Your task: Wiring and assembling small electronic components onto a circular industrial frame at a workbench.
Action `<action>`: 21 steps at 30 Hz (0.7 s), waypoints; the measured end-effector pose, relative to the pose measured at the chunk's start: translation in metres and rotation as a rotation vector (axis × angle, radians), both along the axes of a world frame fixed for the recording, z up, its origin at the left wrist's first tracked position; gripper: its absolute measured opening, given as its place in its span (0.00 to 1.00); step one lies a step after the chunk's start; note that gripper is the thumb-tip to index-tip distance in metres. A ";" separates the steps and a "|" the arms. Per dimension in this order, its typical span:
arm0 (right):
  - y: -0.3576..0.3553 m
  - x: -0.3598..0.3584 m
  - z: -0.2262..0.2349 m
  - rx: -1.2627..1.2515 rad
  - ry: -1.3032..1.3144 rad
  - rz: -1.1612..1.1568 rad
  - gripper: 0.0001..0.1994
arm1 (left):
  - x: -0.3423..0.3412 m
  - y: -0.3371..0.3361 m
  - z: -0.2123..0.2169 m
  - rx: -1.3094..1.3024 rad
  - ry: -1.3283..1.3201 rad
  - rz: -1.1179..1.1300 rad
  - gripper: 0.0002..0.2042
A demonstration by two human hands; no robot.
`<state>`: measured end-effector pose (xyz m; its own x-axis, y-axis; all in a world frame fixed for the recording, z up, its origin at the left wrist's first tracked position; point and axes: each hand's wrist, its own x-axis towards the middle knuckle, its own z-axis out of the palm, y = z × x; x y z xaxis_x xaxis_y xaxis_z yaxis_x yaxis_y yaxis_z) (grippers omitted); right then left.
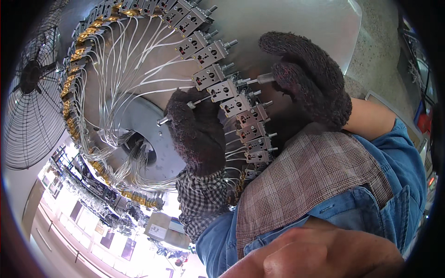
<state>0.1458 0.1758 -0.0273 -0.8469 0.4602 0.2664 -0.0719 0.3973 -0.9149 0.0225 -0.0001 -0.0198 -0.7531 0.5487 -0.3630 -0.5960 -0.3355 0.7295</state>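
Note:
Dark knitted gloves cover both my hands. A slim tool with a thin metal shaft [201, 100] is gripped in my left hand [197, 132], and its tip meets the inner end of a small metal box unit [221, 91]. The rest of that tool is mostly behind my fingers. From the outer side, my right hand [313, 76] pinches the pale, translucent handle [265, 78] of a screwdriver. Its thin shaft reaches the stem side of the same unit; the exact contact is too small to tell. Similar metal units [209, 53] line the ring on either side, with stems pointing outward.
White wires [118, 60] run from the units to an opening [147, 153] in the middle of a round metal plate [153, 99]. Brass-coloured parts [67, 92] follow the far left rim. A large caged fan [30, 78] stands at left; a metal sheet [315, 18] lies beyond my right hand.

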 end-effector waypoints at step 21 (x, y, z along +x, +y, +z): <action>0.006 0.015 0.012 -0.384 -0.111 0.095 0.19 | 0.027 -0.022 0.006 0.023 0.016 0.009 0.13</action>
